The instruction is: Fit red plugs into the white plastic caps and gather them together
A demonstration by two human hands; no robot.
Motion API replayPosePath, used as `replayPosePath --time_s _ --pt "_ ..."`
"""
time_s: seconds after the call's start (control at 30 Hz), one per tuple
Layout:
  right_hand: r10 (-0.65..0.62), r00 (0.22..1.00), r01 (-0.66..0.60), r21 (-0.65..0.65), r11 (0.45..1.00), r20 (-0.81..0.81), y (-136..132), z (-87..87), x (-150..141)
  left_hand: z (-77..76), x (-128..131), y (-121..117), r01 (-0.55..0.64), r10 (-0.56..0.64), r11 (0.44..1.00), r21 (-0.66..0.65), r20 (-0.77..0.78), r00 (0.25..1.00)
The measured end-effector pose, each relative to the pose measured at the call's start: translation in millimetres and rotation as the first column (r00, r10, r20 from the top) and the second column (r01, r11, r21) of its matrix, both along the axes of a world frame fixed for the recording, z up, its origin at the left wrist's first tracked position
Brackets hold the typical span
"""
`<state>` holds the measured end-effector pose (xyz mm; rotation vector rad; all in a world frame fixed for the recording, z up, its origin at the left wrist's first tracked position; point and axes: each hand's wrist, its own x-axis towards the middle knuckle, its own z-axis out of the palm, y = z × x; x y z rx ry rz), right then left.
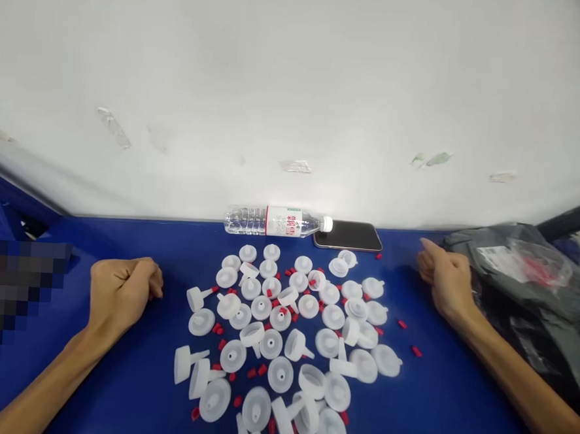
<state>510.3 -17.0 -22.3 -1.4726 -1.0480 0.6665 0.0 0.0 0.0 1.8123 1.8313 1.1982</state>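
Both fists lie on the blue tabletop [161,392], on either side of a spread of white plastic nozzle caps [272,344] and small red tip covers [252,372]. My left hand [125,292] is closed to the left of the pile, touching none of the caps, with nothing showing in it. Off to the right, my right hand [446,279] is also closed, thumb pointing up and away, and no object shows in its fingers. The caps lie at mixed angles, some flat and some on their sides. A few have a red cover on the spout.
Behind the pile a clear water bottle [250,220] lies sideways, its neck over a dark phone [355,235]. Grey plastic bags [520,309] sit beyond my right wrist. A white wall [297,99] with tape scraps rises behind. A pixelated area covers the left edge.
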Motion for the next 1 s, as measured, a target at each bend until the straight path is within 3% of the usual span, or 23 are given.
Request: replayPosePath --time_s 0.13,0.53,0.8,1.0 --pt "0.001 1.000 -0.001 0.000 1.000 -0.027 -1 1.2 -1 1.6 2 -1 -0.011 0.011 0.999 0.032 -0.015 1.000" --pt "-0.057 0.998 0.057 0.005 0.998 -0.014 3 -4.2 2 15.0 22 -7 -0.196 0.204 0.975 0.104 -0.070 0.976" --pt "-0.128 0.989 0.122 0.085 0.989 0.069 1 0.8 1 13.7 16 -7 -0.040 0.042 0.999 -0.031 0.046 0.998" --pt "-0.083 0.978 0.055 0.143 0.988 0.193 -2 7.6 -5 12.5 17 -7 -0.107 0.103 0.988 0.114 0.038 0.994"
